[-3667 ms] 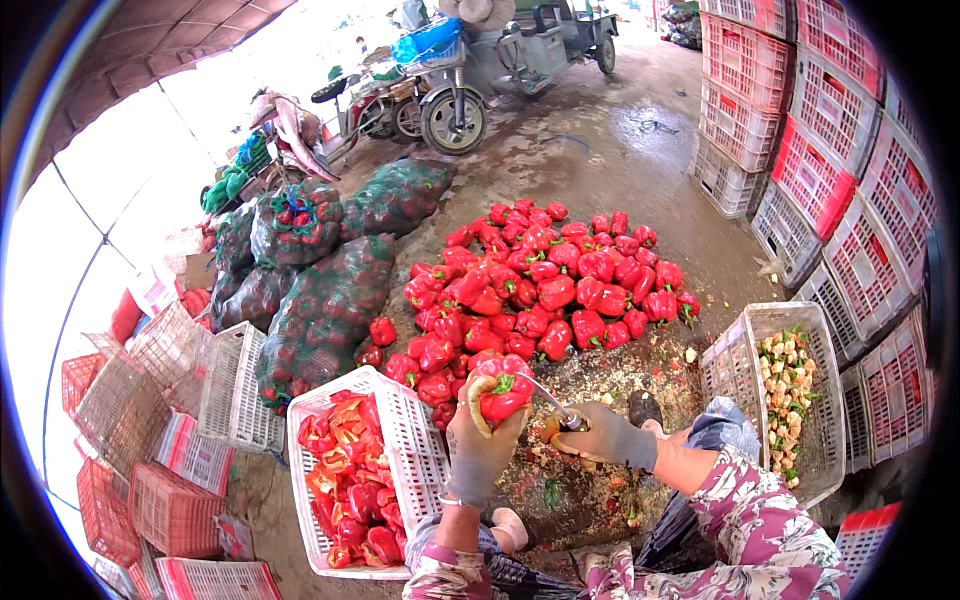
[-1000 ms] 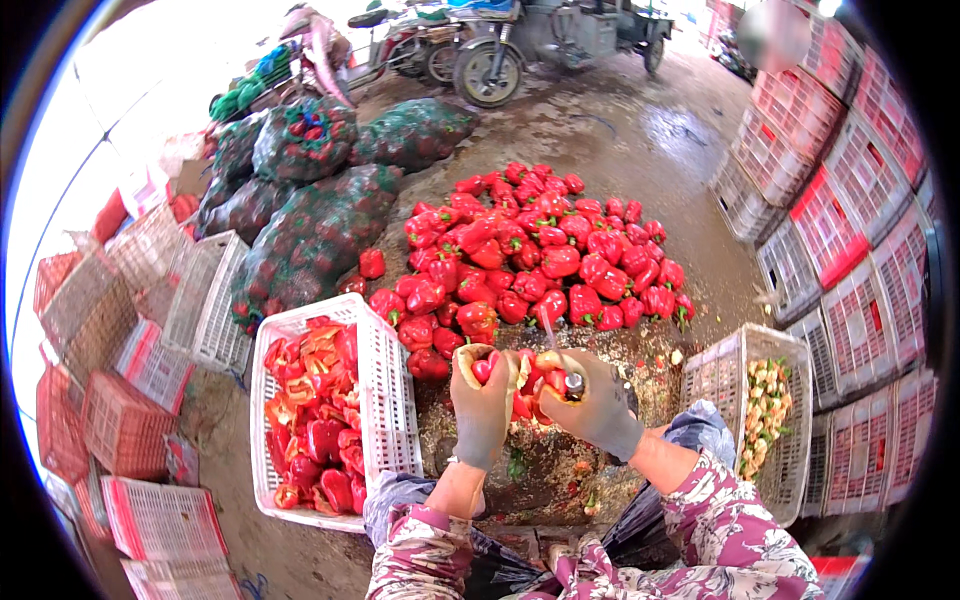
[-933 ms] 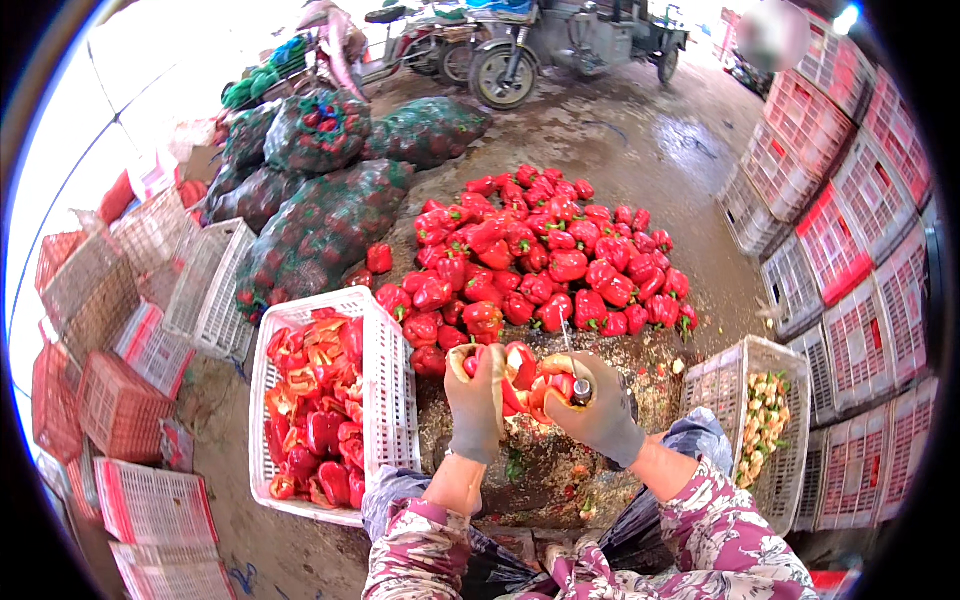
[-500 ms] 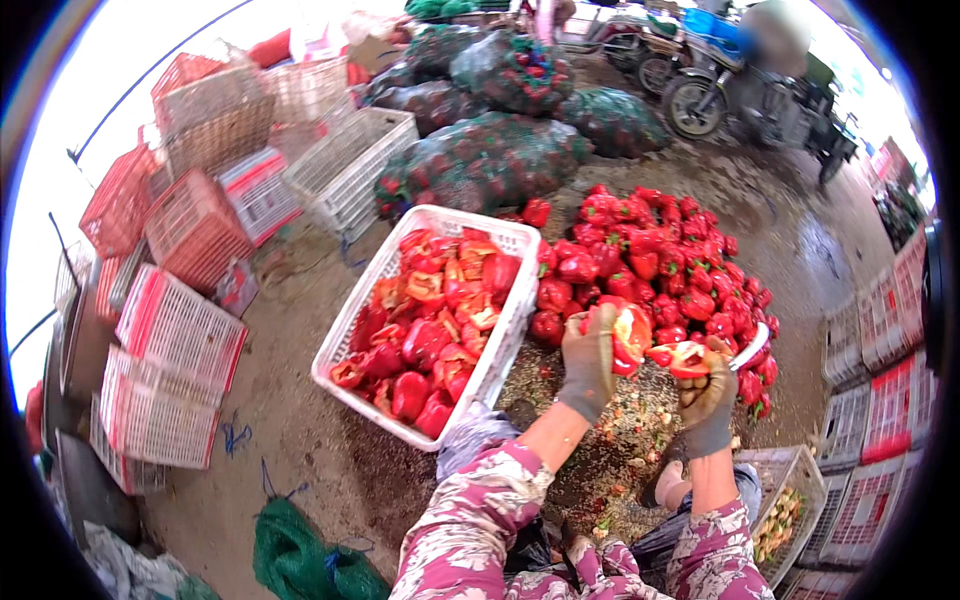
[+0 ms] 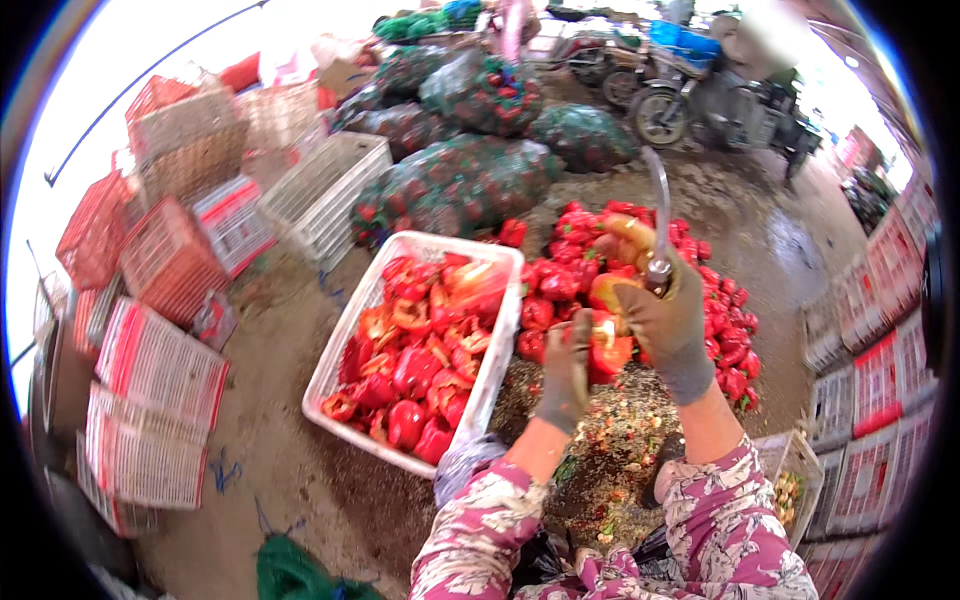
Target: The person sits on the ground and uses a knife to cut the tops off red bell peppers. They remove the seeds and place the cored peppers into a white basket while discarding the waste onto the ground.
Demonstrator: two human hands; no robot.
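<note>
Well, knife [image 5: 662, 215] in right grip [image 5: 665, 315], cut pepper [image 5: 608, 360] beside left grip [image 5: 565, 378].

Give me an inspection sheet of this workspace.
Surface: brown ground strewn with pale seeds and scraps.
Job's things: pile of whole red peppers; white rectangular plastic crate of cut red peppers.
Clutter: tumbled red and white plastic crates at left; green mesh heap.
Left hand: gloved, at a cut red pepper piece; grip unclear.
Right hand: gloved, gripping a curved metal knife.
Cables: nothing seen; loose blue cord on the ground.
Surroundings: stacked plastic crates at right; filled green mesh sacks and parked grey vehicle behind.
</note>
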